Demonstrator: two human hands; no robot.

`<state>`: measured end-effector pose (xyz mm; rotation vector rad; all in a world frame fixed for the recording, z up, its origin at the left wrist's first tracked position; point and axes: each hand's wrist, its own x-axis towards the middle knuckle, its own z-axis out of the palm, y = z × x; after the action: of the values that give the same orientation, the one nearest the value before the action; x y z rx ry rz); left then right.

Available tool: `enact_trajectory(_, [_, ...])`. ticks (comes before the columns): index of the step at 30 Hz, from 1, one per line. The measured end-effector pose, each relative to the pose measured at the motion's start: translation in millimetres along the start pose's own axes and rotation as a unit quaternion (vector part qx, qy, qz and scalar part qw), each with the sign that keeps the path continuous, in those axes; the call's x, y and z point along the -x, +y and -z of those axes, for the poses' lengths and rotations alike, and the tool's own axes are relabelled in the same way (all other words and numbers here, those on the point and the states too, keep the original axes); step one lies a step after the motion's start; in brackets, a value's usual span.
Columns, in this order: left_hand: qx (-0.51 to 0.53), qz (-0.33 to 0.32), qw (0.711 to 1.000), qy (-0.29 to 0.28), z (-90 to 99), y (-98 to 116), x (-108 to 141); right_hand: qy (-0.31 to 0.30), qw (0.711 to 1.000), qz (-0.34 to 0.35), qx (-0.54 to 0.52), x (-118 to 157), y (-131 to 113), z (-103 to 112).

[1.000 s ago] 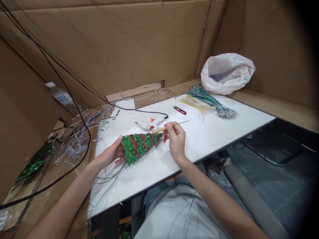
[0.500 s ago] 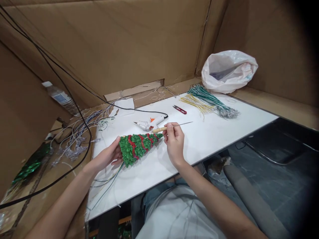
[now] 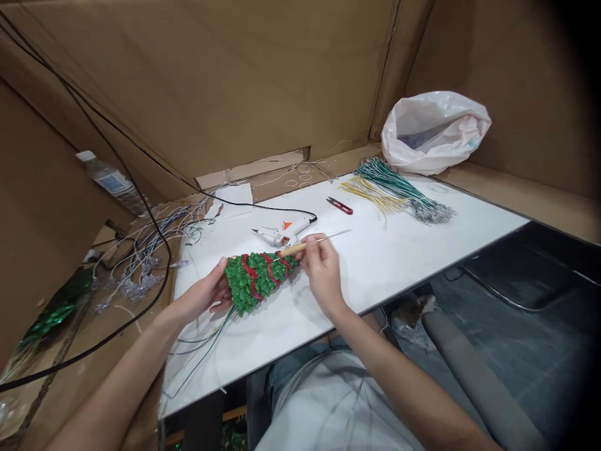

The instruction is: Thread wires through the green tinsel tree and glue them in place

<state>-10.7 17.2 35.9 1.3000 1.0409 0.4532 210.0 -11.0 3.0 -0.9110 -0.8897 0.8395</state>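
A small green Christmas tree (image 3: 260, 282) wound with red garland lies on its side above the white board, its tip pointing right. My left hand (image 3: 211, 289) grips it by the base, the fingers partly hidden behind it. Several thin wires (image 3: 209, 341) trail from the base toward the board's near left edge. My right hand (image 3: 323, 272) is closed around an awl (image 3: 295, 249) with a wooden handle and a thin metal shaft pointing right. The handle end is close to the tree's upper part; whether it touches I cannot tell.
Just behind the tree lies a white glue gun (image 3: 277, 235) with a black cord. Red thread snips (image 3: 339, 205), yellow wires (image 3: 373, 195) and green wires (image 3: 399, 188) lie farther back. A white plastic bag (image 3: 434, 134) stands at the back right. Tangled light wires (image 3: 141, 250) and a bottle (image 3: 113, 181) are left.
My right hand has shifted slightly left with the awl, bringing its handle over the tree's upper part. My left hand and the tree have stayed nearly in place.
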Motion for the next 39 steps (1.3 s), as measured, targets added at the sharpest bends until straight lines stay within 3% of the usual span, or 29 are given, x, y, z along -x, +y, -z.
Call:
enact_trajectory(2, [0.001,0.002,1.0,0.0,1.6,-2.1,0.1,-0.028,1.0,-0.01,0.003,-0.7,0.1,-0.6])
enact_trajectory(5, [0.003,0.004,1.0,-0.001,3.1,-4.0,0.4,-0.003,1.0,-0.015,-0.012,-2.0,1.2,-1.2])
enact_trajectory(8, [-0.003,0.002,1.0,-0.005,2.5,-3.5,0.6,-0.054,0.997,-0.047,-0.016,-3.3,2.0,-1.6])
enact_trajectory(12, [-0.012,-0.003,1.0,-0.013,1.5,-2.3,0.7,0.025,0.999,-0.024,-0.036,-4.0,2.1,-2.6])
enact_trajectory(16, [-0.025,-0.005,1.0,-0.016,3.6,-4.0,0.8,-0.06,0.996,-0.063,-0.024,-3.3,3.1,-4.2])
enact_trajectory(21, [-0.014,0.006,1.0,-0.009,5.3,-5.4,0.7,0.018,0.998,-0.048,-0.041,-13.3,2.1,-3.5])
enact_trajectory(25, [-0.016,0.004,1.0,-0.007,4.0,-3.5,0.9,-0.073,0.995,-0.062,0.004,-33.0,-3.8,-2.4])
enact_trajectory(27, [-0.015,-0.001,1.0,-0.012,3.4,-2.9,1.0,-0.09,0.994,-0.049,0.026,-41.3,-6.4,-0.4])
enact_trajectory(32, [-0.016,0.001,1.0,-0.007,4.0,-4.7,-0.3,0.025,1.0,-0.003,0.013,-43.3,-2.0,2.4])
enact_trajectory(36, [-0.005,0.011,1.0,0.001,3.9,-4.9,-1.0,-0.079,0.995,-0.046,0.034,-34.2,3.2,-2.7])
enact_trajectory(37, [-0.004,0.011,1.0,-0.002,3.5,-4.4,-0.9,-0.073,0.996,-0.042,0.032,-33.2,2.8,-3.0])
enact_trajectory(39, [-0.005,0.011,1.0,-0.002,2.3,-3.3,-0.5,0.005,1.0,-0.009,0.009,-32.8,0.6,-1.7])
